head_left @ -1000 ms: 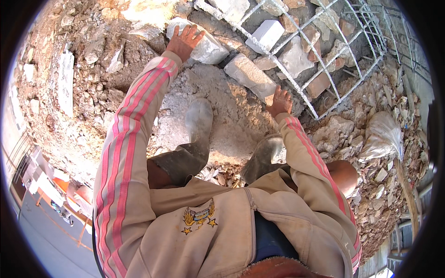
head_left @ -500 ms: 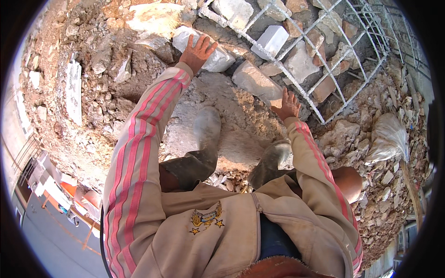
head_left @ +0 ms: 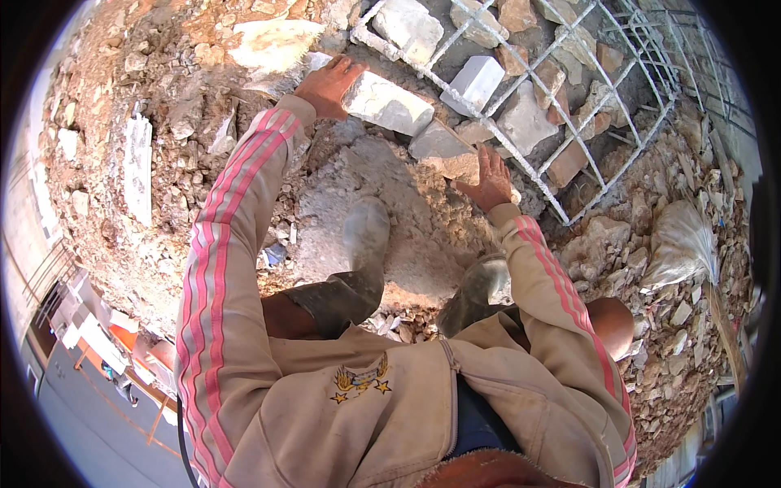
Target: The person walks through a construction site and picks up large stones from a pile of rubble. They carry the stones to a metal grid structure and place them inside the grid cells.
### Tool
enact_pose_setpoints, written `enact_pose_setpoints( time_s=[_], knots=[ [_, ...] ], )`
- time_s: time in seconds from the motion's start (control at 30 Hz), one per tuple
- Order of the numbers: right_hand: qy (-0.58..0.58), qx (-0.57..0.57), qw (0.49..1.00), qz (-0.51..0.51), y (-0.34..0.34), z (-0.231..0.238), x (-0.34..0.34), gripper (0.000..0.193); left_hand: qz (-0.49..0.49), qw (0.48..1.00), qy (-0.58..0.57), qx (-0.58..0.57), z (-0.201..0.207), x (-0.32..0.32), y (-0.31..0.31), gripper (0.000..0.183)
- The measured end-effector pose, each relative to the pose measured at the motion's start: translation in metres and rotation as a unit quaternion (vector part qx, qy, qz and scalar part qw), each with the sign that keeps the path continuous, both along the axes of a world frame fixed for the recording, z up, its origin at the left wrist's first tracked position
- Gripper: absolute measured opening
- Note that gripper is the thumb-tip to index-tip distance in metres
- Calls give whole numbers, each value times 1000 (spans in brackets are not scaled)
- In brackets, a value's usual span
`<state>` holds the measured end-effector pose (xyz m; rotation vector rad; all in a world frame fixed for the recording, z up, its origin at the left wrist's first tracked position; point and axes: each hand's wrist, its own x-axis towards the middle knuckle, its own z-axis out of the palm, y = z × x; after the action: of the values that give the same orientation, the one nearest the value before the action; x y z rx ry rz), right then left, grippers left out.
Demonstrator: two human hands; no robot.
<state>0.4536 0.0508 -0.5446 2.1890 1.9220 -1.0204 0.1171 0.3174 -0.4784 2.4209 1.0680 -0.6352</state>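
A long, pale stone block (head_left: 389, 111) lies slanted on the dirt beside a steel bar cage. My left hand (head_left: 329, 86) grips its left end, fingers over the far upper edge and thumb toward the near side. Just past the block's right end sits a brownish stone (head_left: 443, 153), partly dusted with soil. My right hand (head_left: 490, 179) is at that stone's right side, fingers spread and holding nothing; whether it touches the stone I cannot tell.
The whitish bar cage (head_left: 521, 154) stands over several loose stones and a white block (head_left: 473, 84). My boots (head_left: 366, 236) are on a grey, rough slab. Rubble slopes rise on both sides, with a pale sack (head_left: 682, 244) at the right and a white strip (head_left: 138, 169) at the left.
The pale block has shifted to the right and turned slightly. My left hand has moved from its top to its left end. My right hand has drawn a little left.
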Motion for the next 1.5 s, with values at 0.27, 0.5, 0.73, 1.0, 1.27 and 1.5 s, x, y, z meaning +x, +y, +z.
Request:
enact_pose_setpoints(
  time_s=[0.27,0.5,0.73,1.0,1.27,1.5],
  knots=[
    [32,29,997,70,116,-4,-90,119,9,999,-52,-13,3,-9,7,112],
    [-3,-27,999,41,141,-28,-146,121,-30,993,-110,35,-17,-15,-10,100],
    [56,101,993,7,115,-48,-129,118,-89,980,-79,159,11,28,-27,83],
    [112,201,973,12,170,37,-127,119,-79,990,-72,93,74,25,30,101],
    [49,213,973,74,177,72,-124,109,0,958,-259,-119,88,-6,55,81],
    [-47,69,994,72,181,7,-180,113,15,984,-132,117,-7,-61,53,94]
  ],
)
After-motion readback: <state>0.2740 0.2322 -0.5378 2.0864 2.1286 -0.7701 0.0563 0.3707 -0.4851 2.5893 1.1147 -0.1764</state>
